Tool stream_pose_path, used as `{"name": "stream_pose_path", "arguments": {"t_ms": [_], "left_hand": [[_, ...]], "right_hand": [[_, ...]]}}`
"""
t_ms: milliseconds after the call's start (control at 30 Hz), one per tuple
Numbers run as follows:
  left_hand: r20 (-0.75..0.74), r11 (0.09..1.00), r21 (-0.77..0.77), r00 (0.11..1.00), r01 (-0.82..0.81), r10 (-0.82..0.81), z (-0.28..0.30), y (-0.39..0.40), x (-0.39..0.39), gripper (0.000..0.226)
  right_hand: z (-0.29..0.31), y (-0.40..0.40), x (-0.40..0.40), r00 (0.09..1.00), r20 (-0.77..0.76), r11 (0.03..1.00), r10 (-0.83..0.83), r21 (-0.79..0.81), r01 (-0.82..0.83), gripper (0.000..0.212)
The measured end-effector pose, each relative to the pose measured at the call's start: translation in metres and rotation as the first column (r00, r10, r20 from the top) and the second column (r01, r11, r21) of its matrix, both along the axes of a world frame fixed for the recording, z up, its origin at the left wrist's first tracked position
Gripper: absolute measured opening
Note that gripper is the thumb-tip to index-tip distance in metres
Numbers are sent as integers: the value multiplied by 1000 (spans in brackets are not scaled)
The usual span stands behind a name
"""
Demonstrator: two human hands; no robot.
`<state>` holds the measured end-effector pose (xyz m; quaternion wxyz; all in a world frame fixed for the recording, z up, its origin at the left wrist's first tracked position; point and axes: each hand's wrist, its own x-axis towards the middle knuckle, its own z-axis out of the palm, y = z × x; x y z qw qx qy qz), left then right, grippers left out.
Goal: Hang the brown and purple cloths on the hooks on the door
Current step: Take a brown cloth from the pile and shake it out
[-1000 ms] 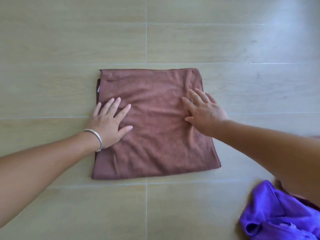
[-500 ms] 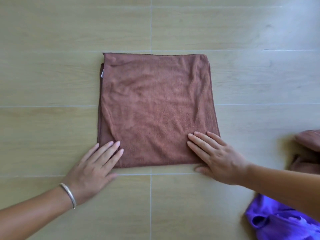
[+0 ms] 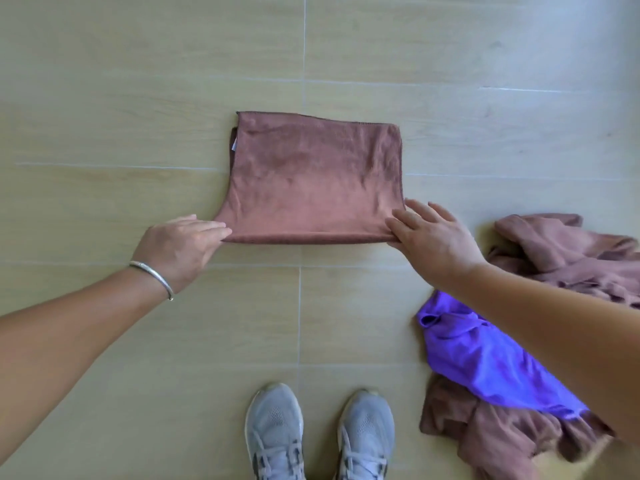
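The near edge of the folded brown cloth (image 3: 313, 181) is now lifted off the floor (image 3: 104, 98), where half a second ago it lay flat with both palms resting over its near corners. The near-left corner is pinched by the left hand (image 3: 180, 249), its fingers (image 3: 211, 227) curled over the top of the fold and the thumb apparently tucked beneath. The near-right corner is taken by the right hand (image 3: 433, 239), whose fingers (image 3: 427, 211) lie fairly straight on the upper face; a thumb can just be made out below the edge, so a grip is judged likely. Smoothing appears to be finished and a pick-up or a further fold is judged to have begun; no door or hooks are in view, so hanging is not yet near.

The cloth is seen as a neat rectangle of several layers, soft and napped, with a small white tag at its far-left edge. The far edge is left touching the floor. A crumpled purple cloth (image 3: 485, 358) is lying to the right over more loose brown cloths (image 3: 561, 251), near the grey shoes (image 3: 320, 434).
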<state>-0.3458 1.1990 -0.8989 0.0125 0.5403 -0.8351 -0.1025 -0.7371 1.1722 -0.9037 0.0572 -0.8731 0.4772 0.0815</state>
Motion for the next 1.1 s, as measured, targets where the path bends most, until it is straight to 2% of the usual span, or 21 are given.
{"name": "stream_pose_path", "arguments": {"t_ms": [133, 300, 433, 600, 667, 767, 867, 1067, 1100], "left_hand": [[6, 996, 32, 997, -81, 81, 120, -8, -8, 7], [86, 973, 110, 978, -201, 192, 293, -32, -11, 5], [151, 949, 145, 954, -280, 258, 445, -54, -8, 17], [248, 954, 209, 956, -214, 160, 614, -78, -12, 14], [283, 961, 219, 953, -170, 105, 671, -84, -15, 23], [378, 973, 157, 921, -168, 98, 748, -93, -18, 23], [371, 976, 57, 912, -208, 173, 817, -103, -21, 23], [220, 953, -108, 928, -283, 300, 956, -117, -27, 29], [189, 948, -131, 931, -291, 312, 978, -119, -28, 30]], "right_hand": [[115, -20, -3, 997, -69, 998, -24, 62, 28, 23], [286, -46, -4, 980, -201, 995, -11, 93, 30, 29], [444, -58, 3, 968, -252, 996, -16, 84, 39, 37], [620, -73, 9, 974, -224, 1000, 15, 10, -13, 39], [679, -80, 9, 976, -209, 998, 51, -34, -59, 32], [755, -88, 6, 976, -191, 987, 104, -98, -124, 24], [819, -98, 0, 951, -266, 963, 157, -171, -207, 27], [957, -115, -8, 987, -159, 929, 12, -364, -70, 33], [980, -115, -9, 995, -99, 927, -27, -375, -12, 35]]}}
